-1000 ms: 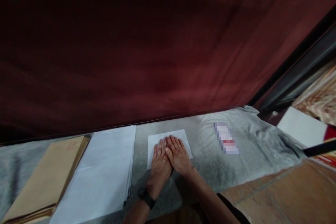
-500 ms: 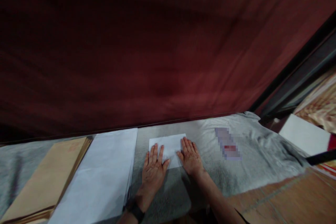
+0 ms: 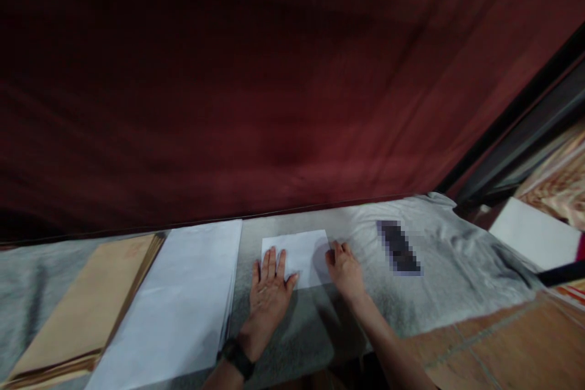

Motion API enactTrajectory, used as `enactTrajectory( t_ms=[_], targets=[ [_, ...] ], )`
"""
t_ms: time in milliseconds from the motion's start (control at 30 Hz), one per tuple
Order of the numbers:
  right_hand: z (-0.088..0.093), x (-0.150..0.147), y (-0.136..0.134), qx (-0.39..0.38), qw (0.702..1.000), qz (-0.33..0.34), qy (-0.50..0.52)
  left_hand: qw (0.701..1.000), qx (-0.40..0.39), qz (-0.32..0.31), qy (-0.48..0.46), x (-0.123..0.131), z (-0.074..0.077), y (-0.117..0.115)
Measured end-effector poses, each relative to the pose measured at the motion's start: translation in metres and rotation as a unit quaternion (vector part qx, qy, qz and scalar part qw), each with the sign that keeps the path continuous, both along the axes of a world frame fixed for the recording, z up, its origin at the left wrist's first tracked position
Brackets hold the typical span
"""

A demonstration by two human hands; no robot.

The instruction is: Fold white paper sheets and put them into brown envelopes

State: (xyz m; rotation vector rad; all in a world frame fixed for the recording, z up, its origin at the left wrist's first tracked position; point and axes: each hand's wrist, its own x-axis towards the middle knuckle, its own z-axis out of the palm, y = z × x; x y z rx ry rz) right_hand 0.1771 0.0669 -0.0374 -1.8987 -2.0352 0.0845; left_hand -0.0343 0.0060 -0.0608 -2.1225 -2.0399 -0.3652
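A small white sheet of paper [image 3: 308, 256] lies on the grey cloth, its lower left part under my left hand [image 3: 269, 292]. That hand presses flat with the fingers spread, and a dark watch [image 3: 238, 358] circles its wrist. At the paper's right edge is my right hand [image 3: 346, 269], its fingers curled in. Whether those fingertips pinch the edge is hidden. Left of my hands lies a stack of large white sheets [image 3: 183, 292], with a stack of brown paper or envelopes [image 3: 86, 304] beyond it.
Grey cloth [image 3: 450, 274] covers the surface, wrinkled at the right. A pixelated dark phone-like object [image 3: 400, 248] rests on it. A dark red curtain or panel [image 3: 283, 103] rises behind. At the far right are a white box-like object [image 3: 532, 234] and brown floor tiles [image 3: 498, 338].
My right hand has gone from lying flat on the paper to curled fingers at its right edge, slightly rightward. My left hand stays flat. The phone-like object's surface has turned dark.
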Motion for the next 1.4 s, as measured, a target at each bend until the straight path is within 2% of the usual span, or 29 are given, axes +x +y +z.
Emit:
enactTrajectory(
  t_ms=[100,233,367,433,600,700,900,1133,1267,1400],
  targets=[
    [0.000,-0.001,0.000,-0.021,0.999,-0.017,0.019,1.000,0.020,-0.004,0.000,0.004,0.000,0.006],
    [-0.003,-0.001,0.000,-0.047,0.998,-0.012,0.045,0.998,0.038,-0.054,-0.022,0.019,0.000,0.016],
    [-0.002,0.001,0.006,-0.026,0.998,-0.012,0.049,0.996,0.022,-0.075,-0.032,0.033,-0.004,0.021],
    [0.000,-0.003,0.009,0.008,0.998,0.017,0.059,0.997,0.015,-0.069,-0.032,0.036,-0.006,0.021],
    [-0.006,-0.033,0.001,0.059,0.981,0.175,0.057,0.997,0.001,-0.070,-0.019,0.030,-0.006,0.022],
    [-0.015,-0.047,-0.007,0.055,0.977,0.206,0.006,0.999,-0.003,-0.035,-0.003,0.023,-0.003,0.022],
    [-0.028,-0.041,-0.008,0.085,0.978,0.184,-0.045,1.000,-0.025,0.007,-0.014,0.010,0.003,0.020],
    [-0.025,-0.020,-0.002,0.063,0.986,0.135,-0.073,0.994,-0.039,0.070,-0.074,-0.013,0.014,0.017],
    [-0.022,-0.015,-0.001,0.047,0.988,0.122,-0.077,0.974,-0.086,0.094,-0.188,-0.028,0.025,0.023],
    [-0.022,-0.017,-0.002,0.053,0.989,0.116,-0.077,0.929,-0.118,0.121,-0.330,-0.046,0.030,0.032]
  ],
)
